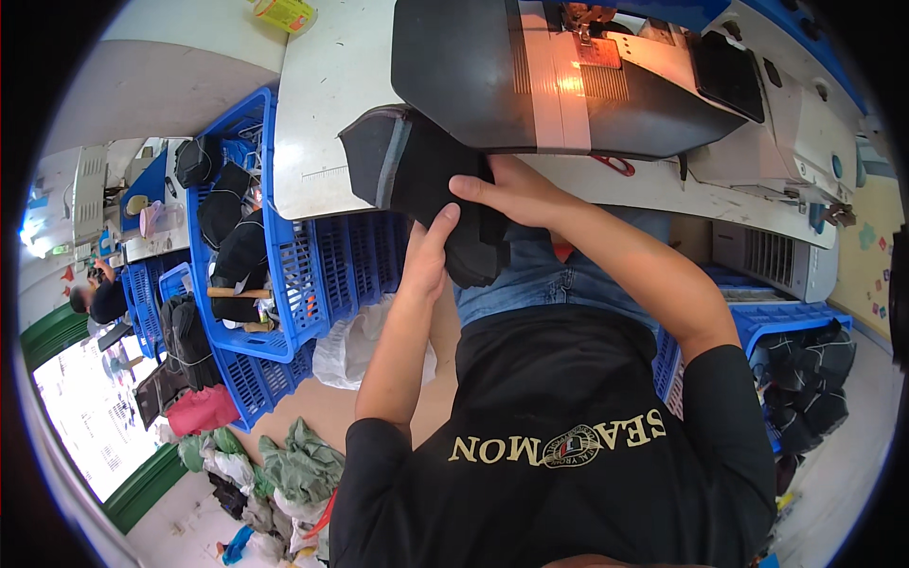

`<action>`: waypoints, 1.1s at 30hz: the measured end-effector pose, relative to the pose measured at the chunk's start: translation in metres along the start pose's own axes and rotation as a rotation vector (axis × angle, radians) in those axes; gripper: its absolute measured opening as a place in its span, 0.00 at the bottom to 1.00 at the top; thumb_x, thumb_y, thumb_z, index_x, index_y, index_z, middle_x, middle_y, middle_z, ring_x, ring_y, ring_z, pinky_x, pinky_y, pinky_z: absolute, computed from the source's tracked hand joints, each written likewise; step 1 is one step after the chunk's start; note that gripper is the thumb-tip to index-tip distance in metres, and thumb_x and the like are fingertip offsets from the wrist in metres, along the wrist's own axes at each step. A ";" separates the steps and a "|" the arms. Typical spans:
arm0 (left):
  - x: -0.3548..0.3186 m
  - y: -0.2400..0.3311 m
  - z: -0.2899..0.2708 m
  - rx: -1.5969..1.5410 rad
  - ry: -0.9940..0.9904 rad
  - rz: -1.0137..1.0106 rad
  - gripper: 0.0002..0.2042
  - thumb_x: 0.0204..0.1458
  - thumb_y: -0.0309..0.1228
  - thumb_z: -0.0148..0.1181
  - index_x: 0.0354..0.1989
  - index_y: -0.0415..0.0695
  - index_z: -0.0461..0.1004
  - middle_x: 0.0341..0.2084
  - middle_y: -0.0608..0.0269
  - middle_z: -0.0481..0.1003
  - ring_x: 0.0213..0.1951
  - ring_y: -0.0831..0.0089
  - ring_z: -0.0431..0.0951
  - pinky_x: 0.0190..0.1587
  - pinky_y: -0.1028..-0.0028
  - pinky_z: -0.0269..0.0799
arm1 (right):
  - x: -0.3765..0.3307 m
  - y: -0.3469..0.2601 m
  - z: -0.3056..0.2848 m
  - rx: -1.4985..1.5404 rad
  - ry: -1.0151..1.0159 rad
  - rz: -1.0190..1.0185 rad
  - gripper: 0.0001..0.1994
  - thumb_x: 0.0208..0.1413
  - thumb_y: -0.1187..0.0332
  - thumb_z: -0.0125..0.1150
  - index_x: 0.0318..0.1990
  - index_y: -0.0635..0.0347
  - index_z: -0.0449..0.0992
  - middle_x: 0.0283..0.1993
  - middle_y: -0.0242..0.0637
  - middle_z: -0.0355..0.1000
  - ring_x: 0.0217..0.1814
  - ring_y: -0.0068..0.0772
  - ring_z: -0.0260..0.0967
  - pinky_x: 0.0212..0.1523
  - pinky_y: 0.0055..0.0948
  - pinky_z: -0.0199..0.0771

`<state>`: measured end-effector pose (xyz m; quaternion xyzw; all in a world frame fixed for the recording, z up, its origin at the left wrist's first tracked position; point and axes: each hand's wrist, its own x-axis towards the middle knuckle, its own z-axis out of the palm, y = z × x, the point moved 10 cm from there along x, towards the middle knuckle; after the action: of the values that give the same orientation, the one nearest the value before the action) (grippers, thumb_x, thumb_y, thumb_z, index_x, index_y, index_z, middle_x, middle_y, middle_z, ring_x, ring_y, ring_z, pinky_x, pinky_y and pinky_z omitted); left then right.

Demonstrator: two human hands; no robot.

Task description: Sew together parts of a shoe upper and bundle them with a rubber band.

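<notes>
A black cloth piece is gripped by the left hand and the right hand, across the near edge of the white surface, beside the sewing machine. Arranging seems in hand; next, steady support seems called for.

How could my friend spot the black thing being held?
Find the white sewing table up top. At its near edge, the left hand and right hand hold a black piece. Unlike the larger dark board beside it, it's soft-looking, with a grey band near its left end.
</notes>
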<state>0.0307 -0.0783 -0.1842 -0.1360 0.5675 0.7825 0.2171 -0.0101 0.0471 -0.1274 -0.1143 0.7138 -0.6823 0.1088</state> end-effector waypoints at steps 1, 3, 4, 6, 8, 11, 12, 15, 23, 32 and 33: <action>0.000 0.000 -0.001 0.022 -0.001 0.010 0.29 0.53 0.36 0.59 0.60 0.34 0.59 0.54 0.54 0.67 0.56 0.65 0.68 0.58 0.69 0.63 | -0.004 -0.004 0.003 -0.003 -0.026 -0.005 0.42 0.55 0.45 0.56 0.63 0.74 0.51 0.63 0.54 0.55 0.68 0.43 0.52 0.66 0.34 0.50; -0.001 0.000 -0.003 0.045 -0.004 0.020 0.27 0.53 0.34 0.58 0.59 0.35 0.60 0.53 0.54 0.69 0.54 0.65 0.71 0.57 0.68 0.66 | -0.012 -0.006 0.003 -0.085 0.002 -0.049 0.42 0.55 0.46 0.56 0.64 0.73 0.50 0.64 0.54 0.54 0.68 0.43 0.51 0.67 0.35 0.49; -0.003 0.000 -0.002 0.053 -0.031 0.029 0.26 0.52 0.32 0.59 0.59 0.35 0.61 0.53 0.54 0.69 0.54 0.65 0.71 0.57 0.68 0.66 | -0.016 -0.010 0.002 -0.168 0.026 -0.093 0.41 0.55 0.47 0.56 0.65 0.71 0.49 0.66 0.53 0.52 0.69 0.43 0.50 0.67 0.35 0.48; -0.004 0.000 -0.006 0.061 -0.059 0.037 0.26 0.51 0.29 0.59 0.58 0.35 0.61 0.52 0.54 0.69 0.54 0.65 0.71 0.57 0.69 0.66 | -0.024 -0.008 -0.002 -0.148 0.003 -0.073 0.40 0.56 0.48 0.55 0.65 0.70 0.50 0.65 0.52 0.53 0.69 0.42 0.50 0.67 0.34 0.48; -0.004 -0.004 -0.010 0.107 -0.117 -0.016 0.30 0.44 0.25 0.65 0.58 0.34 0.62 0.51 0.56 0.70 0.51 0.67 0.72 0.56 0.71 0.65 | -0.028 -0.005 -0.007 -0.128 -0.016 -0.054 0.39 0.56 0.49 0.55 0.65 0.69 0.51 0.65 0.51 0.54 0.69 0.41 0.50 0.67 0.34 0.49; -0.006 0.002 -0.023 0.160 -0.138 0.019 0.32 0.41 0.24 0.66 0.58 0.34 0.62 0.52 0.55 0.70 0.52 0.66 0.71 0.57 0.70 0.64 | -0.026 0.020 -0.016 0.111 0.018 0.132 0.36 0.58 0.50 0.53 0.65 0.68 0.53 0.65 0.48 0.56 0.68 0.40 0.52 0.67 0.33 0.49; -0.007 0.004 -0.029 0.204 -0.134 0.031 0.35 0.39 0.26 0.69 0.59 0.35 0.62 0.53 0.54 0.68 0.54 0.65 0.69 0.59 0.69 0.62 | -0.024 0.027 -0.015 0.243 0.029 0.168 0.37 0.57 0.47 0.54 0.64 0.69 0.55 0.64 0.50 0.58 0.67 0.41 0.54 0.66 0.33 0.51; -0.007 -0.002 -0.039 0.177 -0.200 0.012 0.43 0.34 0.37 0.76 0.60 0.35 0.60 0.55 0.55 0.67 0.57 0.64 0.66 0.61 0.68 0.60 | -0.023 0.022 -0.007 0.249 0.039 0.173 0.40 0.54 0.43 0.56 0.63 0.69 0.56 0.63 0.53 0.59 0.66 0.43 0.56 0.65 0.33 0.53; -0.009 0.012 -0.043 -0.009 -0.197 0.093 0.56 0.25 0.70 0.63 0.62 0.40 0.60 0.59 0.59 0.64 0.61 0.64 0.64 0.63 0.64 0.58 | -0.023 -0.016 0.000 -0.108 0.040 -0.021 0.46 0.48 0.44 0.62 0.66 0.65 0.50 0.67 0.53 0.52 0.70 0.46 0.50 0.67 0.38 0.50; -0.014 0.023 -0.033 0.050 -0.156 0.062 0.57 0.28 0.73 0.58 0.63 0.41 0.55 0.60 0.56 0.62 0.60 0.63 0.65 0.61 0.63 0.62 | -0.004 -0.082 0.022 -0.485 0.173 -0.370 0.29 0.46 0.51 0.67 0.51 0.60 0.69 0.60 0.45 0.61 0.60 0.46 0.61 0.56 0.36 0.65; -0.013 0.024 -0.030 0.000 -0.159 0.041 0.58 0.28 0.73 0.58 0.64 0.41 0.54 0.60 0.55 0.62 0.60 0.63 0.65 0.60 0.63 0.64 | -0.004 -0.083 0.023 -0.483 0.171 -0.369 0.29 0.46 0.51 0.67 0.51 0.60 0.69 0.60 0.45 0.61 0.60 0.46 0.61 0.56 0.36 0.65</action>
<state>0.0292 -0.1153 -0.1682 -0.0616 0.5513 0.7950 0.2455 0.0023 0.0233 -0.0456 -0.2065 0.8290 -0.5086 -0.1075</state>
